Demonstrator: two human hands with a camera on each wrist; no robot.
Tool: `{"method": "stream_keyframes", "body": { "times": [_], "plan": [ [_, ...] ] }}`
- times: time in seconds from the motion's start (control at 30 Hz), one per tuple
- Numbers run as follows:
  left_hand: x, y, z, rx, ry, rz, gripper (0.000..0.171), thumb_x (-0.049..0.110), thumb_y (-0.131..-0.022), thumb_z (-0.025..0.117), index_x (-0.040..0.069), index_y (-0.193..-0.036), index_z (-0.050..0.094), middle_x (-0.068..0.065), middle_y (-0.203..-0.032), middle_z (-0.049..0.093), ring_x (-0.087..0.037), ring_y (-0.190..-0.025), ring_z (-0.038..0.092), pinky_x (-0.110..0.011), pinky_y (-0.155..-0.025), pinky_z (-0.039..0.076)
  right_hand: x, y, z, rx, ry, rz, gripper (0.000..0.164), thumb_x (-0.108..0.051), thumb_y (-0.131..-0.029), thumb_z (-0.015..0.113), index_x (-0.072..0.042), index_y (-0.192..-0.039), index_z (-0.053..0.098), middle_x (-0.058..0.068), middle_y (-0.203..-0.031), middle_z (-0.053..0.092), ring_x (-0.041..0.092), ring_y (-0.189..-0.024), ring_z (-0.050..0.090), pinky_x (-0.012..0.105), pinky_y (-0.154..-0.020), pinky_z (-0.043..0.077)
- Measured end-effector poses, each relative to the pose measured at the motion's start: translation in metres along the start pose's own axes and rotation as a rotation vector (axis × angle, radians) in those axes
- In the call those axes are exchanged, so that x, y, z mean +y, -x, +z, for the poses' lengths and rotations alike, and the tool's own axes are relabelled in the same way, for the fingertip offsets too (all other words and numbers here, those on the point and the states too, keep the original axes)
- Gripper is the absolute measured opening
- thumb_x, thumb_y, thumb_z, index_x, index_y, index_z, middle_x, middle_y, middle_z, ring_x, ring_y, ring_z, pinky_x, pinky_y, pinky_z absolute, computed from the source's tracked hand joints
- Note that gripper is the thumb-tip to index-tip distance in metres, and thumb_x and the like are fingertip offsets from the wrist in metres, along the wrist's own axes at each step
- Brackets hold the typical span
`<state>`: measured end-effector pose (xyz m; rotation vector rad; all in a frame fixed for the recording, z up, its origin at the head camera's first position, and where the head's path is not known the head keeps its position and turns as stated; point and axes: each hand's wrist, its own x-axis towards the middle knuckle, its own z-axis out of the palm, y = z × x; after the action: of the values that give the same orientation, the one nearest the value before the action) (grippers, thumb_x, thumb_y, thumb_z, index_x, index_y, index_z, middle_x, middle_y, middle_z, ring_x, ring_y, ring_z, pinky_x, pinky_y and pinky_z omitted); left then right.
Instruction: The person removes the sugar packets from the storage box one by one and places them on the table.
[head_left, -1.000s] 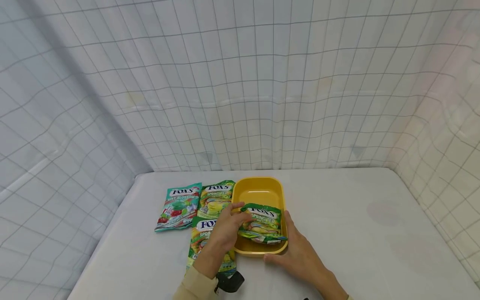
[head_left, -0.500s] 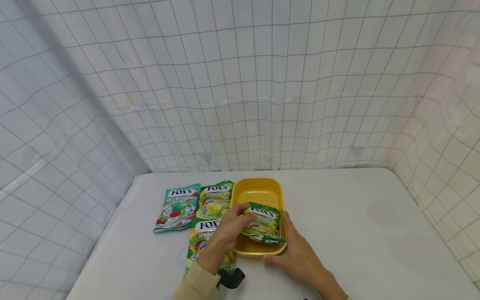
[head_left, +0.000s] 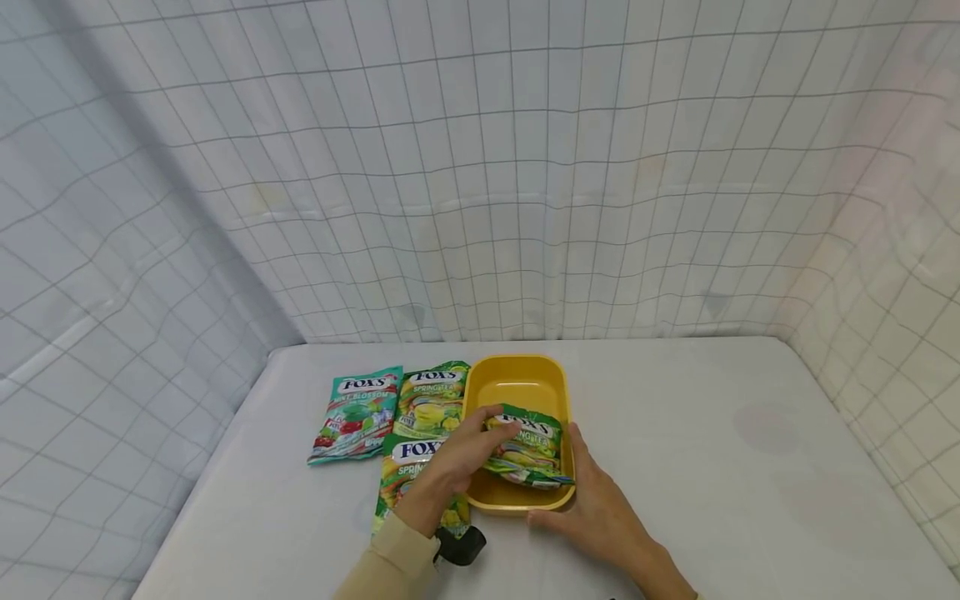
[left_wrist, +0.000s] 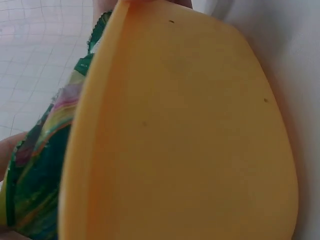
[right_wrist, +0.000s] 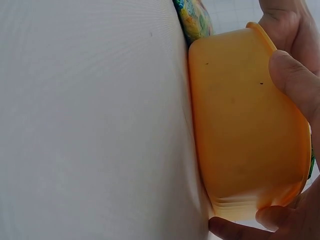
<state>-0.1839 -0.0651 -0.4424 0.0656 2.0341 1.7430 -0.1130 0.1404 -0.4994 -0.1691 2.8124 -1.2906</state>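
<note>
A yellow plastic tub [head_left: 517, 367] stands on the white table, its outer wall filling much of both wrist views. In its near half lies a green Fox's Spring Tea candy bag [head_left: 536, 450], tilted. My left hand [head_left: 467, 454] reaches over the tub's left rim and grips this bag by its left side, thumb on top; the other fingers are mostly hidden. At the near right corner, my right hand [head_left: 603, 504] holds the tub from outside. In the right wrist view its thumb [right_wrist: 295, 80] lies on the tub wall near the rim.
Left of the tub lie a teal Mint Blossom bag [head_left: 356, 417], a second Spring Tea bag [head_left: 427, 408] and a third Spring Tea bag [head_left: 397, 487], partly under my left forearm. White grid-patterned sheets [head_left: 517, 208] enclose the table's back and sides.
My left hand has shifted slightly right over the bag, its thumb further across the front. The right hand and the tub stay put.
</note>
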Motion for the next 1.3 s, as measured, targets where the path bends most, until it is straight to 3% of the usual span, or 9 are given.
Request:
{"method": "stream_keyframes", "body": {
  "times": [0.1,0.2,0.37,0.57,0.73,0.83,1.0,1.3],
  "plan": [
    [-0.001,-0.003,-0.001,-0.001,0.0,0.008,0.068,0.039,-0.103,0.06,0.002,-0.155,0.035,-0.016,-0.12,0.057,-0.025,-0.097,0.06,-0.041,-0.087,0.051,0.0,0.0,0.0,0.002,-0.005,-0.008,0.139,-0.071,-0.067,0.083,-0.011,-0.165,0.006,0.015,-0.165,0.025,0.038,-0.142,0.04,0.057,-0.11,0.039],
    [-0.002,-0.005,-0.002,-0.004,0.003,0.006,0.067,0.046,-0.106,0.051,0.005,-0.156,0.035,-0.016,-0.123,0.058,-0.025,-0.101,0.064,-0.046,-0.092,0.053,0.0,0.0,0.0,0.003,-0.007,-0.016,0.138,-0.07,-0.067,0.083,-0.01,-0.165,0.006,0.015,-0.165,0.024,0.037,-0.143,0.039,0.056,-0.111,0.038],
    [-0.001,-0.008,-0.006,-0.069,0.144,-0.028,0.071,0.055,-0.108,0.037,0.005,-0.157,0.031,-0.02,-0.122,0.063,-0.035,-0.103,0.069,-0.054,-0.087,0.057,0.001,0.001,-0.001,0.006,-0.005,-0.029,0.138,-0.071,-0.068,0.082,-0.012,-0.165,0.004,0.014,-0.166,0.023,0.036,-0.143,0.038,0.055,-0.112,0.037],
    [0.0,-0.01,-0.009,-0.127,0.188,-0.055,0.058,0.042,-0.111,0.035,0.002,-0.153,0.031,-0.02,-0.122,0.062,-0.032,-0.102,0.07,-0.052,-0.085,0.058,0.002,0.001,-0.001,-0.002,-0.009,-0.029,0.137,-0.073,-0.068,0.08,-0.013,-0.165,0.003,0.013,-0.166,0.022,0.036,-0.144,0.037,0.056,-0.112,0.036],
    [-0.001,-0.01,-0.009,-0.146,0.203,-0.066,0.051,0.03,-0.111,0.042,0.009,-0.156,0.03,-0.022,-0.128,0.057,-0.034,-0.101,0.069,-0.056,-0.081,0.058,0.002,0.0,-0.001,-0.009,-0.006,-0.011,0.138,-0.074,-0.068,0.079,-0.014,-0.165,0.003,0.014,-0.166,0.022,0.036,-0.144,0.037,0.056,-0.112,0.037],
    [-0.004,-0.008,-0.009,-0.162,0.161,-0.052,0.053,0.02,-0.108,0.05,0.011,-0.156,0.029,-0.021,-0.13,0.056,-0.034,-0.105,0.067,-0.054,-0.087,0.057,0.001,0.0,-0.001,-0.012,-0.001,0.001,0.138,-0.074,-0.067,0.08,-0.014,-0.165,0.003,0.014,-0.166,0.023,0.037,-0.144,0.038,0.056,-0.111,0.037],
    [-0.009,-0.002,-0.007,-0.148,0.049,0.025,0.07,0.005,-0.098,0.066,0.011,-0.157,0.028,-0.016,-0.132,0.056,-0.027,-0.109,0.064,-0.045,-0.098,0.052,0.0,0.0,-0.001,-0.011,0.009,0.011,0.139,-0.074,-0.067,0.081,-0.014,-0.165,0.004,0.013,-0.166,0.023,0.037,-0.143,0.038,0.057,-0.112,0.037],
    [-0.01,0.005,-0.004,-0.061,-0.136,0.066,0.09,0.0,-0.081,0.084,0.023,-0.155,0.039,-0.01,-0.124,0.061,-0.025,-0.1,0.064,-0.048,-0.097,0.052,0.001,0.0,-0.001,0.002,0.018,-0.004,0.138,-0.073,-0.067,0.082,-0.012,-0.165,0.006,0.014,-0.166,0.024,0.037,-0.142,0.04,0.056,-0.11,0.038]
  ]
}}
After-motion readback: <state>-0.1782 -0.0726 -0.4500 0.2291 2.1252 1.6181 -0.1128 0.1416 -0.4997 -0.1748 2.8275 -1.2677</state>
